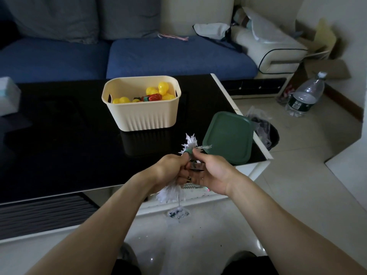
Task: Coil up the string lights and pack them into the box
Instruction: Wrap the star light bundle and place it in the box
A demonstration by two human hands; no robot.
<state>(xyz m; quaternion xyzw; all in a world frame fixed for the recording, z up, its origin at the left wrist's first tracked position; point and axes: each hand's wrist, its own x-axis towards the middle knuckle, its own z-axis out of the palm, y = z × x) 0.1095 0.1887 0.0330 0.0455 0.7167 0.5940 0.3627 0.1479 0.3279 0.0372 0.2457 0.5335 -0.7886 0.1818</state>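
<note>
On the table sits 1 cream ribbed plastic box [146,114], with 1 dark green square plastic lid [228,136] beside it; 1 clear plastic water bottle [305,95] stands on the floor.

Middle of the string lights [189,143] is hidden inside the left hand [168,171] and right hand [210,171]; only white spiky ends and a dangling end piece show. Contents of the cream box [142,116] are partly screened by its front wall, so the count of yellow bulbs is undeterminable. White object [8,96] at the left is cut by the frame edge.
</note>
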